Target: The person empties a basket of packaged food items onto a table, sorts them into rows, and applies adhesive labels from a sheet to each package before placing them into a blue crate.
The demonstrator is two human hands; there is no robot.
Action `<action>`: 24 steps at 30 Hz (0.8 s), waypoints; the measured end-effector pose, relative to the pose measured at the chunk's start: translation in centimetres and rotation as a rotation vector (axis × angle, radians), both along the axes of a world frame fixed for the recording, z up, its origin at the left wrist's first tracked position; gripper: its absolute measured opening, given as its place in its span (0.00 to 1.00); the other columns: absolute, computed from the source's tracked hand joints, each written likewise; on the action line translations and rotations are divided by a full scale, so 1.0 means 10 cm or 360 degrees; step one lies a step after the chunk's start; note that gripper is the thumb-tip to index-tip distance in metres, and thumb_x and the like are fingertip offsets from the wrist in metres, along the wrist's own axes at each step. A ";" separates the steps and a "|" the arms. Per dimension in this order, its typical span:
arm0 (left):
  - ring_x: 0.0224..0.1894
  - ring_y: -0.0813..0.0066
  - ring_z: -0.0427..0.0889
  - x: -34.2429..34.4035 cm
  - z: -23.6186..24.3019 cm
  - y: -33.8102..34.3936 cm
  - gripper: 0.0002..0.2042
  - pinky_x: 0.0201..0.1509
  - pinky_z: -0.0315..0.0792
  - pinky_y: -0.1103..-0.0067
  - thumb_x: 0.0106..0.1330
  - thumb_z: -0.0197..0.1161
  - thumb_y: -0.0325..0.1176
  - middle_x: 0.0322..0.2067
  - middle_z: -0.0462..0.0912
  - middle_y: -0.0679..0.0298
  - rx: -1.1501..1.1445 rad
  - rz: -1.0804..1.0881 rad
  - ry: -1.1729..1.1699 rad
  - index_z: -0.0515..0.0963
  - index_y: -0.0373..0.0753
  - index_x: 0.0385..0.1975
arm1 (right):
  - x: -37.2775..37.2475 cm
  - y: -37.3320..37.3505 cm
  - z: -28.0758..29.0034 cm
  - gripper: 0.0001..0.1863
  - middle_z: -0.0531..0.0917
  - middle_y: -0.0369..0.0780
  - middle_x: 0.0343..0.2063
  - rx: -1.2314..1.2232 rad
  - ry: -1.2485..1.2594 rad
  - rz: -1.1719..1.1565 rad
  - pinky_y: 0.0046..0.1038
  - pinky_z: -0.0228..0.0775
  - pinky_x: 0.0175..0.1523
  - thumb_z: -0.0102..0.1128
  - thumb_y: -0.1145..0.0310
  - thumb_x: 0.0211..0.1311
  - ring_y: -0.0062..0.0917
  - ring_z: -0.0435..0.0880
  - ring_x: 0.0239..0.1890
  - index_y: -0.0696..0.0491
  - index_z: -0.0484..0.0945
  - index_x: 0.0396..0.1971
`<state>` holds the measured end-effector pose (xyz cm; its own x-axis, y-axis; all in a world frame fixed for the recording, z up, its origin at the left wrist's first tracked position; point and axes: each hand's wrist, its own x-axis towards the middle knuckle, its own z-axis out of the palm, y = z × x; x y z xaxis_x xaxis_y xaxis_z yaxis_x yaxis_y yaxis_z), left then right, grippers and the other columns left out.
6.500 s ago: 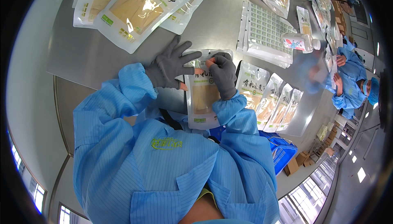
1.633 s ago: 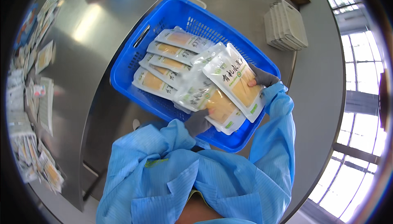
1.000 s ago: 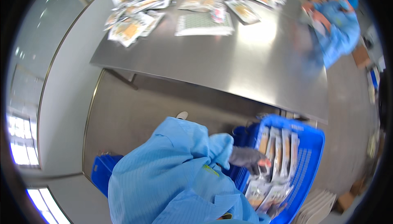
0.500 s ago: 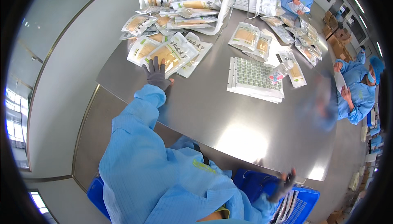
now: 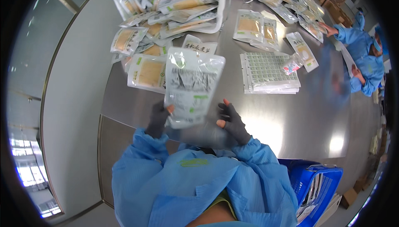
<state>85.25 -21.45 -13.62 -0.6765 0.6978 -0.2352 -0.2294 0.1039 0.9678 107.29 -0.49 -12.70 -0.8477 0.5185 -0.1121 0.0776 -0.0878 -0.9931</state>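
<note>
A clear-and-white food pouch (image 5: 192, 83) stands tilted up off the steel table, its printed back side toward me. My left hand (image 5: 159, 117), in a dark glove with bare fingertips, grips the pouch by its lower left edge, thumb in front. To the right of it is my right hand (image 5: 233, 123), gloved the same way, holding nothing. Its fingers are apart and do not touch the pouch. Behind the held pouch lie another pouch (image 5: 146, 72) with pale yellow contents and a partly hidden pouch (image 5: 200, 45).
A white basket (image 5: 221, 15) heaped with pouches stands at the far left. Green-printed label sheets (image 5: 268, 71) lie to the right, with a small clear bottle (image 5: 291, 63) on them. A blue crate (image 5: 328, 189) is at lower right. A co-worker (image 5: 368, 61) in blue is beyond.
My left hand has lifted a pouch from the table and drawn it toward me. My right hand has come from over the blue crate to beside the pouch. The view has shifted.
</note>
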 end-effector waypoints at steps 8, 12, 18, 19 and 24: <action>0.49 0.68 0.80 0.91 -0.30 0.58 0.20 0.54 0.74 0.70 0.69 0.54 0.34 0.48 0.80 0.55 0.0482 -0.0199 -0.0812 0.69 0.29 0.57 | 0.43 0.20 -0.12 0.33 0.77 0.47 0.53 -0.1317 0.0324 0.0202 0.36 0.74 0.58 0.68 0.70 0.53 0.36 0.78 0.55 0.58 0.67 0.59; 0.62 0.56 0.66 0.43 -0.43 1.23 0.33 0.65 0.61 0.63 0.59 0.65 0.41 0.61 0.66 0.51 -0.0161 -0.0267 0.1132 0.63 0.36 0.63 | 1.05 0.30 -0.20 0.31 0.78 0.48 0.53 -0.1264 0.0222 -0.0110 0.36 0.74 0.57 0.68 0.70 0.54 0.36 0.78 0.54 0.59 0.68 0.58; 0.65 0.35 0.58 -0.41 -0.72 1.57 0.40 0.66 0.54 0.49 0.50 0.69 0.51 0.67 0.59 0.50 -0.0927 -0.0568 0.2690 0.65 0.41 0.64 | 1.73 0.46 -0.15 0.34 0.78 0.50 0.52 -0.1212 0.0162 -0.0453 0.38 0.74 0.57 0.70 0.65 0.52 0.37 0.79 0.53 0.62 0.68 0.57; 0.63 0.35 0.61 -0.48 -0.80 1.57 0.36 0.63 0.58 0.49 0.52 0.68 0.47 0.65 0.62 0.50 -0.0857 -0.0587 0.2791 0.67 0.41 0.62 | 1.81 0.51 -0.05 0.34 0.78 0.50 0.51 -0.1201 0.0138 -0.0488 0.38 0.75 0.57 0.70 0.64 0.52 0.37 0.79 0.52 0.62 0.68 0.57; 0.54 0.49 0.75 -0.52 -0.80 1.63 0.20 0.53 0.73 0.62 0.59 0.63 0.34 0.53 0.78 0.56 -0.0756 -0.0304 0.2597 0.76 0.40 0.52 | 2.39 0.92 0.31 0.33 0.82 0.49 0.44 -0.0542 -0.0385 -0.0565 0.33 0.78 0.48 0.67 0.60 0.54 0.35 0.84 0.43 0.63 0.69 0.55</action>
